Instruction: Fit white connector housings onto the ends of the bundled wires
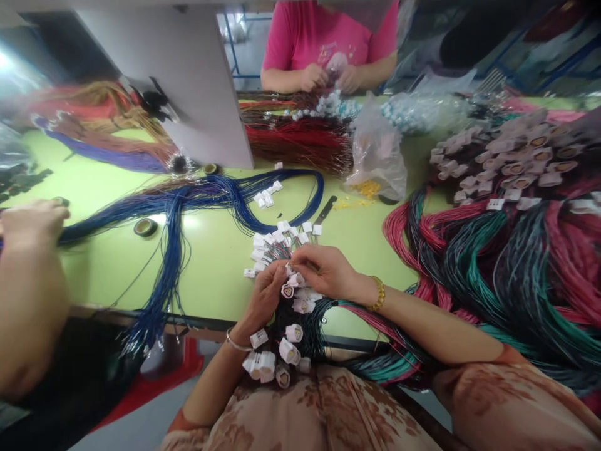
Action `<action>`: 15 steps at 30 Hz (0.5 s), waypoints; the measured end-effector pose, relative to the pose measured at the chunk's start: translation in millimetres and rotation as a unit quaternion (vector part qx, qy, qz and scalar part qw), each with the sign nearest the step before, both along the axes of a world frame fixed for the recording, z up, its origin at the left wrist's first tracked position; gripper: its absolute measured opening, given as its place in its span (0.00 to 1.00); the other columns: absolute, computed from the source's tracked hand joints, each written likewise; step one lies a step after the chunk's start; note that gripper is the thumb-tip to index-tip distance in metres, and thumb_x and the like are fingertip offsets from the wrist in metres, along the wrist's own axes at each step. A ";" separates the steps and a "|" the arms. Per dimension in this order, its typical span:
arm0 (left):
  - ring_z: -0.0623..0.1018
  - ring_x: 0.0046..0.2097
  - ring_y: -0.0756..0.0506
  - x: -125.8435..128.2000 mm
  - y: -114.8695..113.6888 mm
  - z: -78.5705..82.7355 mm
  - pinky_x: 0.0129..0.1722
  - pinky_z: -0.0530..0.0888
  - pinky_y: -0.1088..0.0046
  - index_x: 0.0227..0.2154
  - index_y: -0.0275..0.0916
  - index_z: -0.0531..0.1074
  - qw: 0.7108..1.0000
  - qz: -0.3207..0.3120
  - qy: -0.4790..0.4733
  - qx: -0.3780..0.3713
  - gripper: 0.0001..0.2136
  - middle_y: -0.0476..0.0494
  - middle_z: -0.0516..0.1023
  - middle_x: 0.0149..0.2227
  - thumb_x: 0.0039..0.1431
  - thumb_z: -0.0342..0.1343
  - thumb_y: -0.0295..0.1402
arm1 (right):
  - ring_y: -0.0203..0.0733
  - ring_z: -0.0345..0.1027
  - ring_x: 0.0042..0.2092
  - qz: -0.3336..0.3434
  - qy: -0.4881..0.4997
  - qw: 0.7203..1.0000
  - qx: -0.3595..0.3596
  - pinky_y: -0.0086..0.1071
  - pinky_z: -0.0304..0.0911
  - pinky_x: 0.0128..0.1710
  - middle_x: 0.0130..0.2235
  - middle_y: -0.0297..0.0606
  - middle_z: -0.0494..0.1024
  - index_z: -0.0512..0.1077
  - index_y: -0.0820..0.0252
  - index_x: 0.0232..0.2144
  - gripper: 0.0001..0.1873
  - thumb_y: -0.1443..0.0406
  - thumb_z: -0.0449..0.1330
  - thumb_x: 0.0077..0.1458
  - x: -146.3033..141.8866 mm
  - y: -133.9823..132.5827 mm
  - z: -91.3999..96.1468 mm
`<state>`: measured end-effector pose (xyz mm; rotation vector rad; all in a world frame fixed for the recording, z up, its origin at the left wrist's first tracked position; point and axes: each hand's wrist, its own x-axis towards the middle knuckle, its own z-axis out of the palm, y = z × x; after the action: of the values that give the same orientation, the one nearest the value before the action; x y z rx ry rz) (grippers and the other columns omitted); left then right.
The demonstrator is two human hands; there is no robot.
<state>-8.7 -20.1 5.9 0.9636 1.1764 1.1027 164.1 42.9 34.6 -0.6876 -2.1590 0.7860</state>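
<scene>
Both my hands meet over a bunch of wires with white plastic connectors, near the table's front edge. My left hand (267,291) is closed, thumb and fingers pinching a white connector (293,279). From the other side my right hand (326,269) pinches at the same spot; what lies between its fingertips is too small to make out. More white connectors (282,235) fan out just beyond my hands. Several larger white connectors (290,352) hang below, by my left wrist and lap. Black, green and red wires (312,329) run from the bunch to the right under my right forearm.
Blue wires (173,250) lie across the left table, beside a tape roll (145,227). A knife (325,210) lies beyond my hands. Wire bundles (498,269) with connectors pile at right. A co-worker's arm (32,282) reaches in at left; another person (328,47) sits opposite.
</scene>
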 end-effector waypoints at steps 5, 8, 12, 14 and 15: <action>0.71 0.32 0.47 -1.0 -0.5 -6.8 0.33 0.68 0.72 0.33 0.38 0.78 1.000 0.016 0.011 0.001 0.22 0.48 0.75 0.27 0.60 0.56 0.55 | 0.38 0.71 0.33 0.015 -0.058 0.998 0.030 0.30 0.63 0.34 0.33 0.36 0.79 0.71 0.56 0.38 0.09 0.68 0.51 0.64 0.4 1.6 -3.0; 0.72 0.34 0.45 1.0 -1.1 -10.4 0.34 0.69 0.71 0.32 0.38 0.77 0.999 0.037 0.005 0.002 0.22 0.46 0.77 0.29 0.59 0.58 0.55 | 0.39 0.74 0.35 0.008 -0.100 0.994 0.035 0.30 0.64 0.34 0.36 0.37 0.82 0.72 0.54 0.45 0.12 0.68 0.51 0.64 0.9 -2.1 -6.3; 0.73 0.34 0.46 4.3 -1.9 -11.6 0.34 0.70 0.71 0.34 0.38 0.77 0.997 0.075 -0.033 -0.004 0.21 0.46 0.78 0.31 0.58 0.59 0.54 | 0.40 0.75 0.32 -0.015 -0.156 0.988 0.012 0.30 0.61 0.28 0.43 0.36 0.84 0.66 0.50 0.59 0.27 0.68 0.57 0.58 -3.7 -18.7 -16.6; 0.71 0.30 0.48 5.2 -2.2 -11.2 0.31 0.68 0.72 0.34 0.38 0.77 0.994 0.096 -0.044 -0.010 0.20 0.48 0.76 0.29 0.56 0.62 0.52 | 0.40 0.73 0.30 -0.012 -0.178 0.984 0.002 0.31 0.59 0.25 0.48 0.38 0.83 0.64 0.50 0.62 0.35 0.69 0.62 0.51 -8.7 -28.8 -22.8; 0.70 0.29 0.49 5.3 -2.2 -10.8 0.30 0.68 0.72 0.35 0.38 0.77 0.993 0.104 -0.048 -0.013 0.20 0.49 0.75 0.28 0.55 0.63 0.52 | 0.40 0.73 0.29 -0.007 -0.184 0.983 0.000 0.31 0.58 0.25 0.50 0.40 0.82 0.64 0.51 0.63 0.37 0.68 0.63 0.49 -11.0 -32.7 -24.7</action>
<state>-3.5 -22.3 -4.9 0.7707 1.2292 1.2819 153.1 10.2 9.9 -0.9054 -2.4797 0.6919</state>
